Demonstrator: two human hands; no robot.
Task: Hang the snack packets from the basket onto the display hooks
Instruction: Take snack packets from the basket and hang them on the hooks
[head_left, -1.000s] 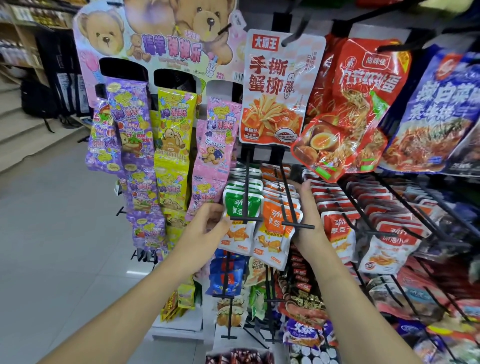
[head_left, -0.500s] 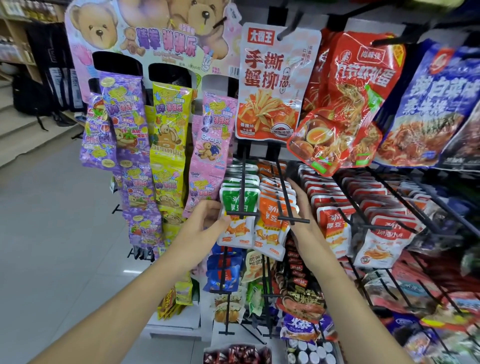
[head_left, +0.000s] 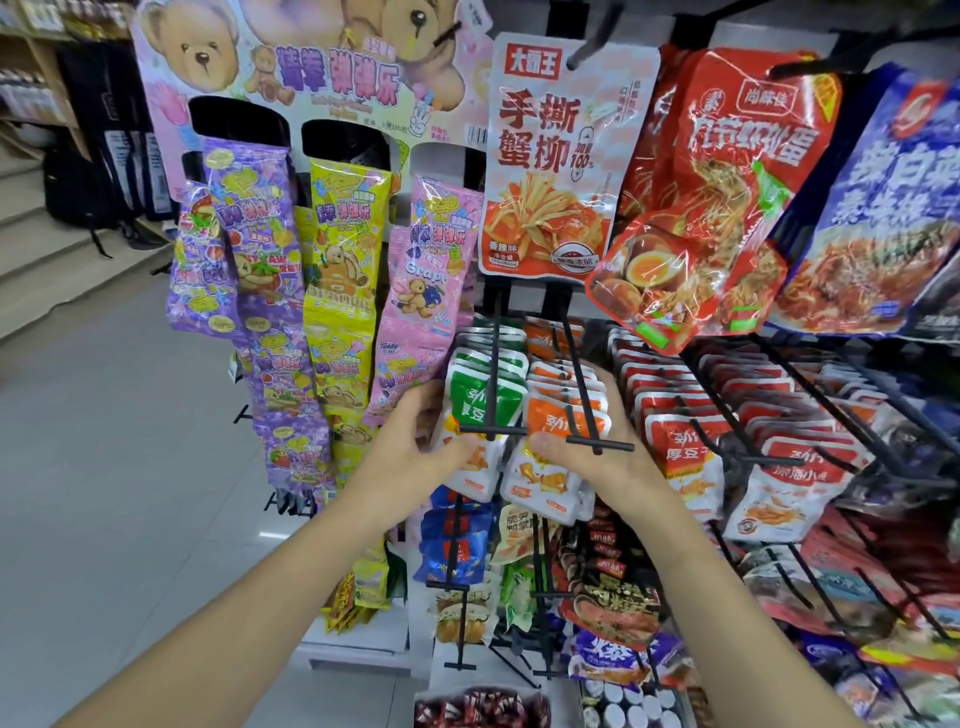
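Observation:
Two rows of small packets hang on black display hooks (head_left: 581, 379) at the centre. My left hand (head_left: 415, 441) holds the front green packet (head_left: 480, 415) from its left side, thumb across the packet's lower part. My right hand (head_left: 592, 452) grips the front orange packet (head_left: 558, 452), thumb on its face and fingers behind the row on its right. Both packets hang on their hooks. No basket is in view.
Red packets (head_left: 691, 447) fill the hooks to the right. Large bags (head_left: 550, 166) hang above, and long candy strips (head_left: 337, 291) hang on a bear-printed stand to the left. More snacks hang below the hands. Grey floor lies at the left.
Both hands have closed in on the front packets: the left thumb now lies over the green packet's lower part, and the right thumb has come round onto the orange packet's face.

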